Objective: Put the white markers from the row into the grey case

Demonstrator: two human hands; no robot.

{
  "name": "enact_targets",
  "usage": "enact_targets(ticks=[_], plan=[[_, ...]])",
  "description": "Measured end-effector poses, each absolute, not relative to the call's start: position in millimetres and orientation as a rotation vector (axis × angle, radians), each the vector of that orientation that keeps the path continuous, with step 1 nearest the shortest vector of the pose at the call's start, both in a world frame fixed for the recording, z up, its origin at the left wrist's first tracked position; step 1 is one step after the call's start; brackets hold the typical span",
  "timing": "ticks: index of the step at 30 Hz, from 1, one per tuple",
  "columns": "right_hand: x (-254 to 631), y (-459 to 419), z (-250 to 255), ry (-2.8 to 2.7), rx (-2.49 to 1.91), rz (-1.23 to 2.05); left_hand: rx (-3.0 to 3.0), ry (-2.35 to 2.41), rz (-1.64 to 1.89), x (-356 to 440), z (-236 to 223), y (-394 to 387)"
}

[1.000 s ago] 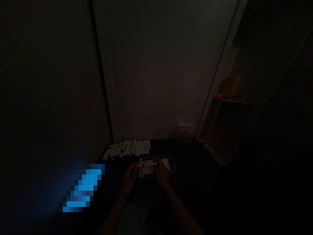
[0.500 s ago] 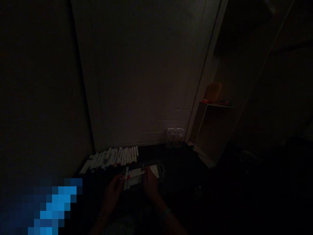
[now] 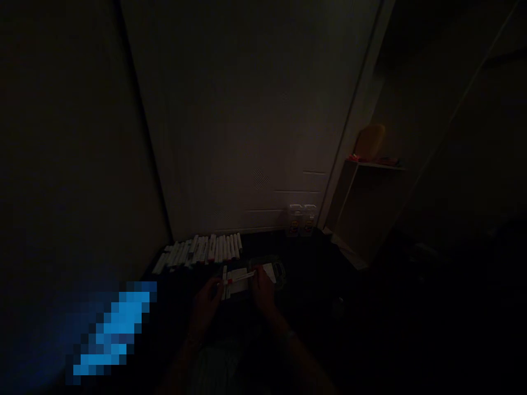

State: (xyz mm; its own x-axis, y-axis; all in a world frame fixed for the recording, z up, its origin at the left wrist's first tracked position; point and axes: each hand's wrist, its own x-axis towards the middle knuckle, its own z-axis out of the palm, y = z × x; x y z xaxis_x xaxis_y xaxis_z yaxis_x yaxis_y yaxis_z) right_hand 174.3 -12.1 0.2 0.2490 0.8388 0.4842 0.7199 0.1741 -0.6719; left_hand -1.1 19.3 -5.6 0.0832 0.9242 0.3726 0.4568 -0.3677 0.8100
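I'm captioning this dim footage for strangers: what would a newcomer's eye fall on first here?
Most likely the bright, pixelated blue patch at lower left, by far the brightest thing in a very dark scene. Next, probably, the row of white pen-like sticks by the wall, left of centre; then, nearer the camera, the left hand and right hand holding a red-banded white stick between them.
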Motion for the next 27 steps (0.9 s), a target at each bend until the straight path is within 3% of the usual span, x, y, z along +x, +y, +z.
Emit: enact_targets(ticks=[27], plan=[[175, -13, -3, -1.522, -1.575, 0.156, 1.968, 1.367, 1.267, 4, -10, 18]])
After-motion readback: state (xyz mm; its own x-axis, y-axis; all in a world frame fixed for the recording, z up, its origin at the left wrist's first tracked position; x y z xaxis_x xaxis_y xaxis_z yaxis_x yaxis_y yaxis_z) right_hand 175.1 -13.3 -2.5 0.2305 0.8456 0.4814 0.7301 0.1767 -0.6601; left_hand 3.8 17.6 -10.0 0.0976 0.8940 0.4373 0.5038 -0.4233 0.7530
